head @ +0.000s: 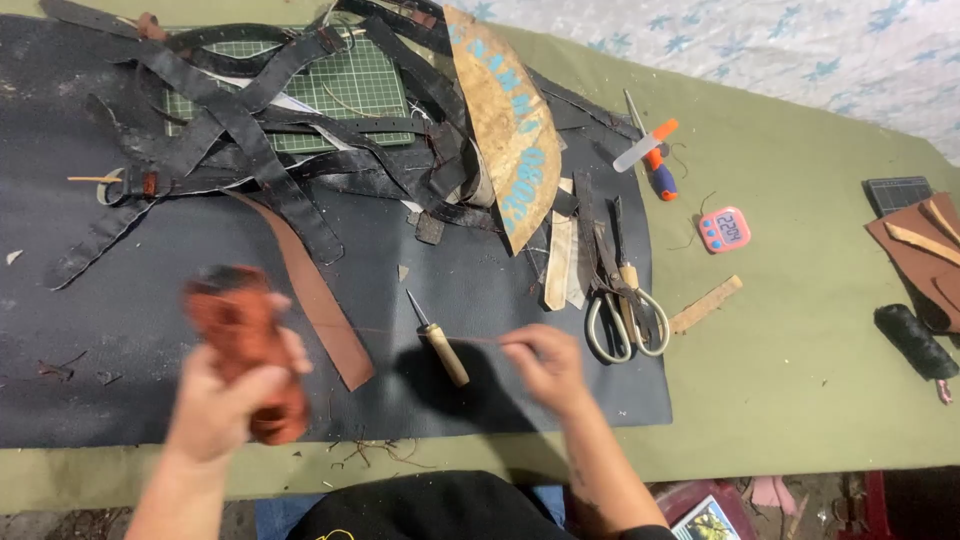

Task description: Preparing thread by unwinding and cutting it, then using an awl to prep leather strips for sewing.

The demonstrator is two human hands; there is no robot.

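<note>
My left hand (225, 395) grips a reddish-brown leather piece (240, 325), blurred by motion, above the dark mat (120, 330). A thin reddish thread (400, 334) runs from the leather piece to my right hand (545, 365), whose fingers pinch its end. A wooden-handled awl (438, 340) lies on the mat between my two hands, its point facing away from me. A long brown leather strap (315, 290) lies just beyond the leather piece.
Black leather straps (250, 130) are piled over a green cutting mat (350, 85) at the back. Scissors (620, 300), a curved tan leather panel (510, 130), a pink timer (724, 229), a utility knife (650, 150), a black thread spool (915, 340) and leather offcuts (920, 250) lie to the right.
</note>
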